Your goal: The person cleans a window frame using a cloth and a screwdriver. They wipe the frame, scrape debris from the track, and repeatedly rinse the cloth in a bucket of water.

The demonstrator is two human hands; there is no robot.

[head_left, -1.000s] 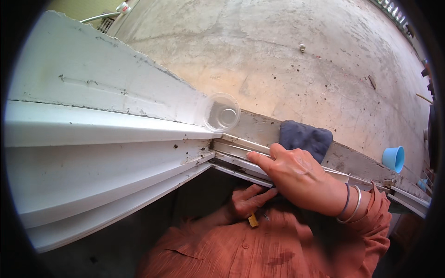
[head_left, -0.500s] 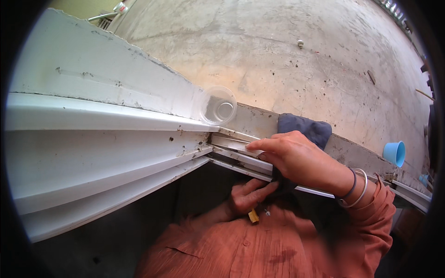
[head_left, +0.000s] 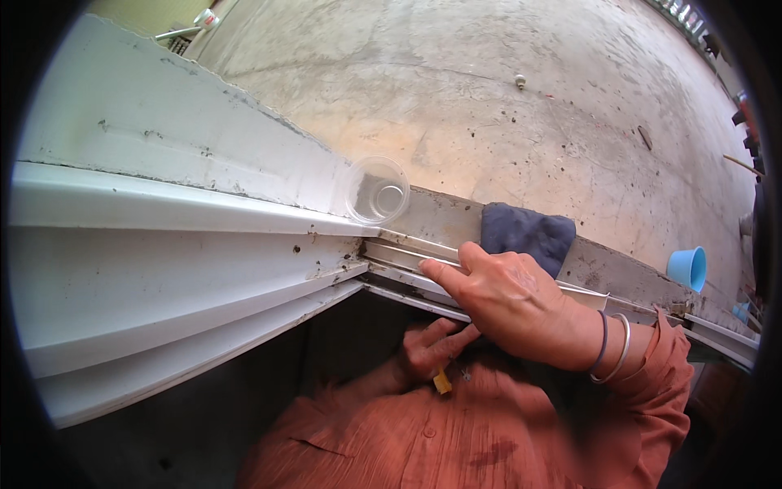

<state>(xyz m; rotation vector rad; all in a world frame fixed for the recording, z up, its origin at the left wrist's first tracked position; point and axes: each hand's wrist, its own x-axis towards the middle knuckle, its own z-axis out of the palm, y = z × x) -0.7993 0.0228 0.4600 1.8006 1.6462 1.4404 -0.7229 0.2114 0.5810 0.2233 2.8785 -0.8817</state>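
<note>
My right hand [head_left: 517, 301] lies over the white window track [head_left: 399, 254], wearing a dark band and a pale bangle at the wrist. Its index finger stretches along the groove; the other fingers bend under the palm, and what they may hold is hidden. Dirt specks the corner where the track meets the white frame [head_left: 179, 261]. Below the track's near edge, my left hand [head_left: 432, 346] is curled, its fingertips partly hidden behind the right hand. A small yellow piece [head_left: 442, 381] shows just under it; I cannot tell whether it is held.
A clear plastic cup [head_left: 377, 191] stands on the ledge by the frame corner. Beyond the track lies a folded dark cloth [head_left: 528, 232]. A light-blue bucket [head_left: 687, 269] stands to the right, and a small round object [head_left: 520, 81] lies on the concrete floor [head_left: 391, 106].
My right hand has shifted slightly left and down along the track, uncovering more of the cloth and a white strip near the wrist. The left hand stays nearly in place.
</note>
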